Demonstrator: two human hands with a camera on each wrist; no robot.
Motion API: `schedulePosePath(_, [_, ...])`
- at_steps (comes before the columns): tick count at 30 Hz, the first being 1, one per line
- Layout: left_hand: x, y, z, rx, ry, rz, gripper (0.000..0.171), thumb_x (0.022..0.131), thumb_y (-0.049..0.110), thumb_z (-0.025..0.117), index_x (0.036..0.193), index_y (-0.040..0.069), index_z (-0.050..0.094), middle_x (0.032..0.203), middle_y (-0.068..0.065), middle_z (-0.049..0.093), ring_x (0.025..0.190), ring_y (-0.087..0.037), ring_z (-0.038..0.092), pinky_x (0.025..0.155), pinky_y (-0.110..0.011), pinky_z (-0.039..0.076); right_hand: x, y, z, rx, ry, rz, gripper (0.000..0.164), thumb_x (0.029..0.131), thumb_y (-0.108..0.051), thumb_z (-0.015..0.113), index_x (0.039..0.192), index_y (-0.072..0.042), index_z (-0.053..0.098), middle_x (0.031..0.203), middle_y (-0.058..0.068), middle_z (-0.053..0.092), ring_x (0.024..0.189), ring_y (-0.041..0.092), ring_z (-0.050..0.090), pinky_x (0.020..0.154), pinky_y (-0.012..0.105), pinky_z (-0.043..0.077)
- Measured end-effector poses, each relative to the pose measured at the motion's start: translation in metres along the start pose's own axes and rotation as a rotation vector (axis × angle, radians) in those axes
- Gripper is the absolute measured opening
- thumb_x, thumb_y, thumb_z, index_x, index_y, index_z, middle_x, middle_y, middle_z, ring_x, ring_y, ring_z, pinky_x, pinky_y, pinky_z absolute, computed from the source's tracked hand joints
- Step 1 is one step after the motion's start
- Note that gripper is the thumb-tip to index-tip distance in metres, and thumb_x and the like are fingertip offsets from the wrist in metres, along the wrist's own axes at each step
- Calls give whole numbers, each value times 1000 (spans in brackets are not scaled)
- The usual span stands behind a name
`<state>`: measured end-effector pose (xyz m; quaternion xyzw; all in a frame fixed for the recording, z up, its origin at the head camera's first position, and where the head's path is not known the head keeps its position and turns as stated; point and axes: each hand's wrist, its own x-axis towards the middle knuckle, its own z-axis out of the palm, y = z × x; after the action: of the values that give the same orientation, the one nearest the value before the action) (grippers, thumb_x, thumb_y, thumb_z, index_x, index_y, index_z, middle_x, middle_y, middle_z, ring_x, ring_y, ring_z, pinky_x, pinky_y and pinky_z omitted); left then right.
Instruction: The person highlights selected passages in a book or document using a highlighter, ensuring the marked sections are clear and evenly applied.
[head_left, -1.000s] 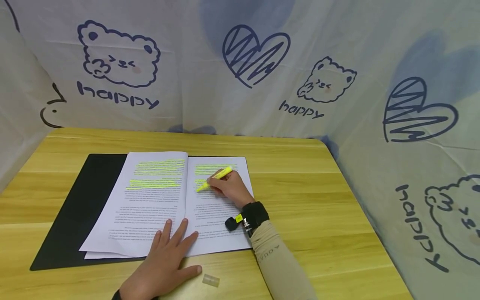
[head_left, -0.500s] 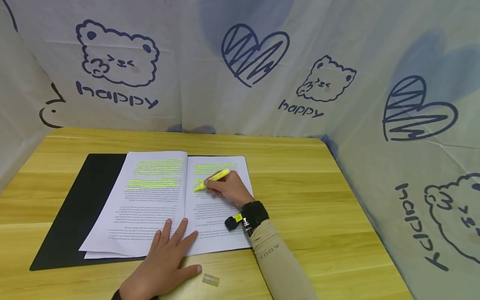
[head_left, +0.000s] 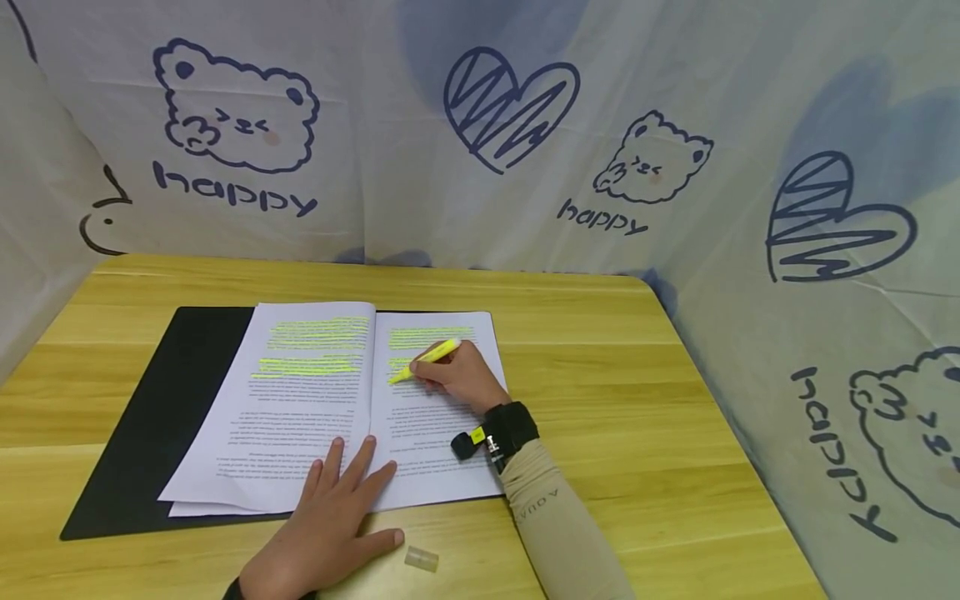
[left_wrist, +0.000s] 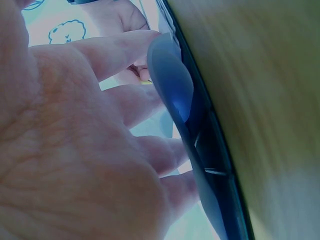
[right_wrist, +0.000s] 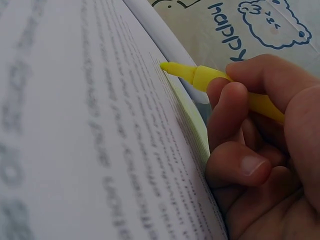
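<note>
A yellow highlighter is pinched in my right hand, its tip on a text line of the right-hand page. The right wrist view shows the highlighter between thumb and fingers, tip at the paper. Yellow strokes cover the upper lines of both pages. My left hand lies with spread fingers over the lower edge of the left-hand page, near the fold. In the left wrist view, the left hand's fingers reach over the paper edge. Right of its thumb lies a small translucent cap.
Beneath the papers is a black board, showing mostly on the left. The wooden table extends to the right. White curtains with bear and heart drawings stand behind and at the sides.
Over the last second the highlighter and my right hand have shifted slightly left along the line, then barely moved. The left hand stays in place.
</note>
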<state>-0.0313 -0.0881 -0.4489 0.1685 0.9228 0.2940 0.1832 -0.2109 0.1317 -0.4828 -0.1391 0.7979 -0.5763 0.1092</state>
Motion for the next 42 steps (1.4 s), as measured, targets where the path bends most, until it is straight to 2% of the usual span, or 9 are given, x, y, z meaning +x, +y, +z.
schedulePosePath(13, [-1, -1, 0, 2, 7, 1, 81, 88, 51, 77, 153, 9, 51, 170, -21, 19, 154, -53, -5, 118, -73, -1, 1, -2, -4, -71, 28, -3, 21, 93, -31, 77, 84, -12, 74, 65, 4, 61, 62, 16, 56, 57, 27, 38])
schedulePosePath(23, [-1, 0, -1, -2, 8, 0, 82, 88, 51, 78, 152, 9, 51, 170, -21, 19, 154, -53, -5, 117, -74, -1, 2, -3, -7, -96, 44, -18, 20, 94, -26, 76, 82, -10, 71, 65, 3, 60, 62, 17, 57, 62, 28, 45])
schedulePosePath(33, [-1, -1, 0, -6, 10, 2, 81, 88, 51, 78, 152, 9, 51, 170, -21, 20, 155, -52, -4, 118, -73, -1, 3, -4, -11, -160, 111, 35, 18, 91, -26, 75, 81, -11, 71, 69, 0, 60, 65, 15, 58, 60, 26, 44])
schedulePosePath(42, [-1, -1, 0, -8, 9, 4, 82, 88, 51, 78, 152, 9, 51, 170, -21, 19, 154, -53, -5, 117, -74, -1, 3, -1, -18, -177, 148, 104, 16, 90, -25, 73, 87, -10, 70, 78, 2, 61, 67, 16, 56, 59, 28, 42])
